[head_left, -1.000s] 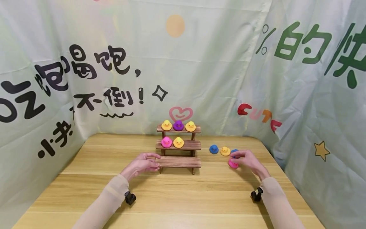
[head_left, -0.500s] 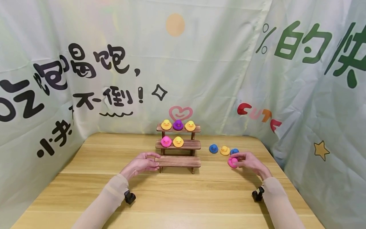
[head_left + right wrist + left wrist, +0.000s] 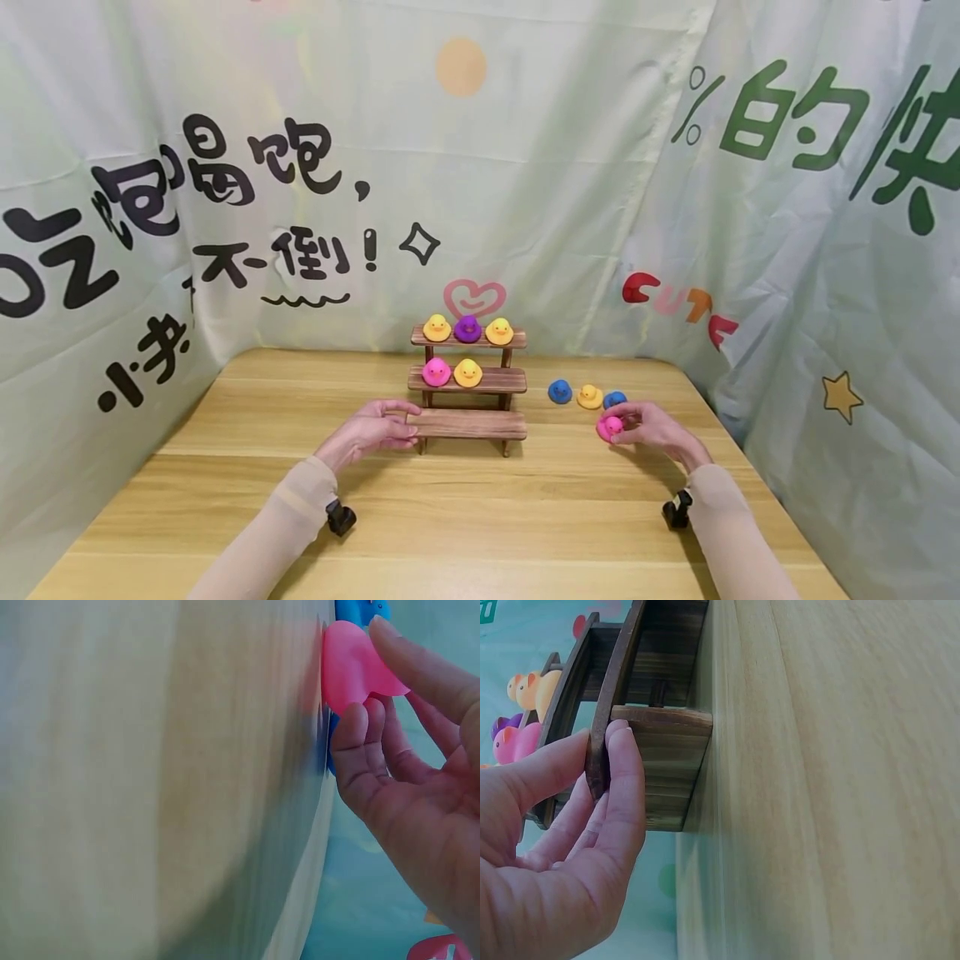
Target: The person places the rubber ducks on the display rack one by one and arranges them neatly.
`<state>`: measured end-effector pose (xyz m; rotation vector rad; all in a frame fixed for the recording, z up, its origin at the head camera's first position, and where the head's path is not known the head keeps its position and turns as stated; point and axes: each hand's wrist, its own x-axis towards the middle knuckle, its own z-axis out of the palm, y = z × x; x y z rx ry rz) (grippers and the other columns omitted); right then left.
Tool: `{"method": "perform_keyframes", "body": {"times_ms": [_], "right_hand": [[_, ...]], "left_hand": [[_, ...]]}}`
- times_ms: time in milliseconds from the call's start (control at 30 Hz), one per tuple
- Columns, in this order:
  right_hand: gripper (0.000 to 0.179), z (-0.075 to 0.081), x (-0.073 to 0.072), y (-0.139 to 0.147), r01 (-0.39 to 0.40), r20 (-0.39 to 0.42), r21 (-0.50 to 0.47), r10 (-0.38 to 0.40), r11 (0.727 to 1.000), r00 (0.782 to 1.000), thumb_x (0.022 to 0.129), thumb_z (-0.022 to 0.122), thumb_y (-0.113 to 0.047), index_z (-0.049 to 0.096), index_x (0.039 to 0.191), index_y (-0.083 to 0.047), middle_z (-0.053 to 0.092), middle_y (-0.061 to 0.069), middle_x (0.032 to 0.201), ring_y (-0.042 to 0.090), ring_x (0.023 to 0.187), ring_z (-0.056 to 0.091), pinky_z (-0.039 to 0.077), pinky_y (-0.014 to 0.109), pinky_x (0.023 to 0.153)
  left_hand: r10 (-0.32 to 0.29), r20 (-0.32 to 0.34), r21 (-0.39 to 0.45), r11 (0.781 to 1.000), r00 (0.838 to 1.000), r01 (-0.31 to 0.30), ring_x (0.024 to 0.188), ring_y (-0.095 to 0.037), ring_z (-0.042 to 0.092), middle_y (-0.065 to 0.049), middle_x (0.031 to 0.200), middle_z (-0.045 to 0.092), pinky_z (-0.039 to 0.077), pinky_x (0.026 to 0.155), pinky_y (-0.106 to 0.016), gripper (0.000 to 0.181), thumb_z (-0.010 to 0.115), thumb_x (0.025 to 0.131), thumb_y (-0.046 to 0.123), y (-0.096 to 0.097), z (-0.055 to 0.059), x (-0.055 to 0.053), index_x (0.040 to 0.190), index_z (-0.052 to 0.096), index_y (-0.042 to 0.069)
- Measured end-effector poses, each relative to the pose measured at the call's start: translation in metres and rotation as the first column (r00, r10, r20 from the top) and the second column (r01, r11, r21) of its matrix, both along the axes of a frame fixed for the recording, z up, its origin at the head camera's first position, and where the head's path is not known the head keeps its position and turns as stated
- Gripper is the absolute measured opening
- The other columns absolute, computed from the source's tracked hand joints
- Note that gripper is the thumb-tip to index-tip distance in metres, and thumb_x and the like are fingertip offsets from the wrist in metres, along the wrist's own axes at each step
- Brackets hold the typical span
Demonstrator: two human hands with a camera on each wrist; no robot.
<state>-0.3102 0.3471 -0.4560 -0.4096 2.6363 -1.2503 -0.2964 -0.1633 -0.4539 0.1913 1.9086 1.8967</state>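
A three-step brown wooden display stand stands on the table. My left hand pinches the left end of its lowest step; in the left wrist view the thumb lies on one side of the board and the fingers on the other. To the right, my right hand holds a pink rubber duck at table level. The right wrist view has this pink duck between thumb and fingertips, partly covered by them.
On the top step sit yellow, purple and yellow ducks; pink and yellow ones occupy the middle step. A blue duck, a yellow duck and another blue duck lie beside the stand. Printed cloth surrounds the table.
The pink duck at my right hand has turned on the spot, its head now towards the fingers, and shifted very slightly left. My left hand and the stand keep their places.
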Motion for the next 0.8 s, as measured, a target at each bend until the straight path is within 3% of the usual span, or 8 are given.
{"method": "perform_keyframes", "body": {"times_ms": [467, 800], "right_hand": [[0.050, 0.006, -0.001, -0.008, 0.038, -0.006, 0.031, -0.038, 0.999, 0.999, 0.082, 0.079, -0.020, 0.062, 0.126, -0.002, 0.064, 0.014, 0.117, 0.027, 0.108, 0.057, 0.050, 0.031, 0.088], [0.048, 0.020, 0.006, -0.031, -0.003, -0.025, -0.053, 0.002, 0.999, 1.000, 0.082, 0.080, -0.024, 0.064, 0.124, -0.006, 0.064, 0.013, 0.120, 0.028, 0.110, 0.056, 0.051, 0.033, 0.090]], "left_hand": [[0.005, 0.000, -0.004, 1.000, 1.000, -0.005, 0.080, -0.021, 0.070, -0.007, 0.084, 0.062, 0.063, 0.082, -0.033, 0.045, 0.065, 0.089, -0.005, 0.000, 0.000, 0.000, 0.132, 0.050, -0.007], [0.001, 0.004, -0.010, 1.000, 1.000, -0.001, 0.083, -0.023, 0.070, -0.008, 0.084, 0.062, 0.063, 0.083, -0.034, 0.046, 0.066, 0.089, -0.004, 0.000, 0.001, 0.000, 0.132, 0.050, -0.007]]}}
